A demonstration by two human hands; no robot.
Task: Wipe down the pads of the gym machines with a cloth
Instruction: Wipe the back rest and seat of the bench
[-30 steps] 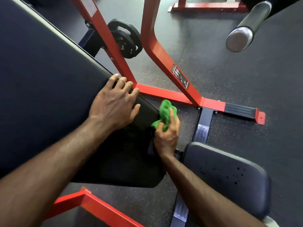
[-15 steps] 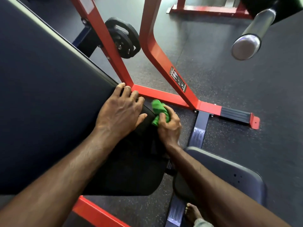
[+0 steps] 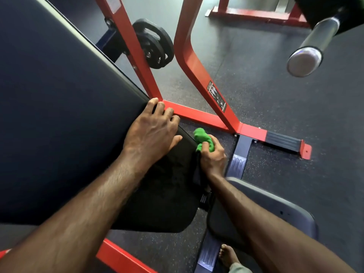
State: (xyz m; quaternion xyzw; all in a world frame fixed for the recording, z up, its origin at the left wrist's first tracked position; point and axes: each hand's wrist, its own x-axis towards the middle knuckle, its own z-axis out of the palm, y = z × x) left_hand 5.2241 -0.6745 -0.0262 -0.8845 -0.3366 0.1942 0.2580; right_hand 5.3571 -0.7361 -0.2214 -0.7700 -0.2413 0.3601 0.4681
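Observation:
A big dark back pad point(image 3: 59, 115) slopes across the left half of the view. My left hand point(image 3: 151, 133) lies flat on its lower right part, fingertips at the pad's edge beside the red frame. My right hand point(image 3: 212, 158) grips a bunched green cloth point(image 3: 202, 138) and holds it against the pad's right side edge, just right of my left thumb. A smaller dark seat pad point(image 3: 275, 209) sits lower right, partly hidden under my right forearm.
The red steel frame point(image 3: 197, 75) stands close behind the pad, with black weight plates point(image 3: 155, 46) on a peg. A chrome bar end point(image 3: 305, 60) juts in at top right. A bare foot point(image 3: 228, 257) stands on the blue base rail point(image 3: 238, 160). Rubber floor lies to the right.
My right hand with the cloth slid up along the pad's side edge, then came slightly back down. My left hand stays pressed on the pad. The camera tilted a little.

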